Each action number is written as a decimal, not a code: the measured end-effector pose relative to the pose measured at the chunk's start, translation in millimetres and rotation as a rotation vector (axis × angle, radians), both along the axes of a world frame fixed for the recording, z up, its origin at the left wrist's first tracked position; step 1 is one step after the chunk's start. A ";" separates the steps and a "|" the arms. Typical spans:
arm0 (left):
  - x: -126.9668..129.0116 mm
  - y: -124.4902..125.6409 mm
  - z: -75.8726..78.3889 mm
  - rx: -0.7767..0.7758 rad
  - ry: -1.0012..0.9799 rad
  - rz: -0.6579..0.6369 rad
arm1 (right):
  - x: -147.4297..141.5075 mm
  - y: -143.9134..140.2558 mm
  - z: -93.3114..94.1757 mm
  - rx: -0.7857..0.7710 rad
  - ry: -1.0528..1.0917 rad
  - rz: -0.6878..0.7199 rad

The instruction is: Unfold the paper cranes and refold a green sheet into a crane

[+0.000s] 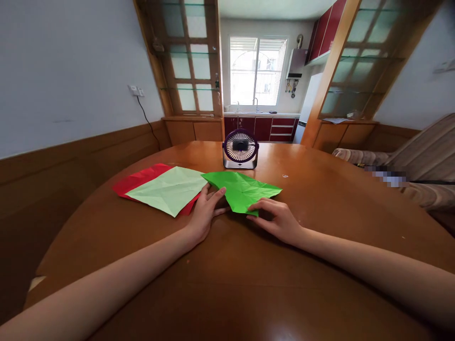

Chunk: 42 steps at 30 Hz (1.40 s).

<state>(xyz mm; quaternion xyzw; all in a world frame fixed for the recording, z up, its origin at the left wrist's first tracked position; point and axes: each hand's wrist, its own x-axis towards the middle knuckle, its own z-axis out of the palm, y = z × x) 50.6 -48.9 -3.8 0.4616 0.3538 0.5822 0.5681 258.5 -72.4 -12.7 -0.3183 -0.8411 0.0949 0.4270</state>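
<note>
A creased bright green sheet of paper [245, 189] is in front of me, partly raised off the table. At its left edge is my left hand [205, 213], one fingertip over the paper and other fingers by or beneath the edge. My right hand [279, 218] pinches the near edge between thumb and fingers. To the left lies a pale green sheet of paper [170, 189], lightly creased, on top of a red sheet of paper [137, 182]. The green sheet's left corner meets the pale sheet's right corner.
A small dark round desk fan [241, 147] stands behind the green paper. All this is on a brown wooden table [227, 289] with a curved edge. A small light scrap [285, 175] lies to the right of the fan. A cushioned seat [423, 156] is at the far right.
</note>
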 end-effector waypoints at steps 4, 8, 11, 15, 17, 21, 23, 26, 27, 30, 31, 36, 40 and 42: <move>-1.8 -0.2 0.6 -0.039 0.050 -0.027 | 1.7 -2.8 0.1 0.056 -0.060 0.035; -2.9 1.0 0.1 -0.056 0.041 -0.019 | 2.1 -4.5 0.9 0.077 -0.072 0.013; -5.5 3.8 -2.9 -0.037 0.030 0.000 | 2.6 -3.9 1.0 0.044 -0.012 -0.033; -14.2 9.0 -8.5 0.133 0.222 0.111 | 3.4 -1.7 1.3 -0.023 0.079 -0.072; -19.7 9.6 -8.3 0.354 0.497 0.238 | 3.7 -1.0 2.1 -0.053 0.116 -0.092; -25.8 4.8 -1.4 0.895 1.084 0.356 | 4.0 -1.3 3.8 -0.085 0.143 -0.050; -25.5 2.0 1.5 1.071 1.193 0.364 | 4.3 -1.6 4.0 -0.079 0.142 -0.021; -23.8 0.2 2.2 1.169 1.190 0.367 | 5.1 -1.6 3.3 -0.078 0.143 0.030; -23.6 0.3 1.5 1.182 1.172 0.365 | 5.5 -1.5 2.8 -0.078 0.146 0.051; -23.2 2.0 -2.0 1.210 1.128 0.342 | 6.6 -1.8 1.0 -0.045 0.150 0.104; -22.8 2.6 -3.3 1.201 1.123 0.349 | 7.0 -2.4 0.6 -0.025 0.143 0.111; -17.2 3.2 -6.0 1.173 1.179 0.407 | 9.4 -7.8 1.0 0.081 0.086 0.057; -10.9 1.5 -4.2 1.242 1.228 0.214 | 11.3 -10.4 3.3 0.155 0.067 -0.010; -8.0 1.9 -3.7 1.252 1.235 0.162 | 11.4 -10.6 4.1 0.169 0.075 -0.015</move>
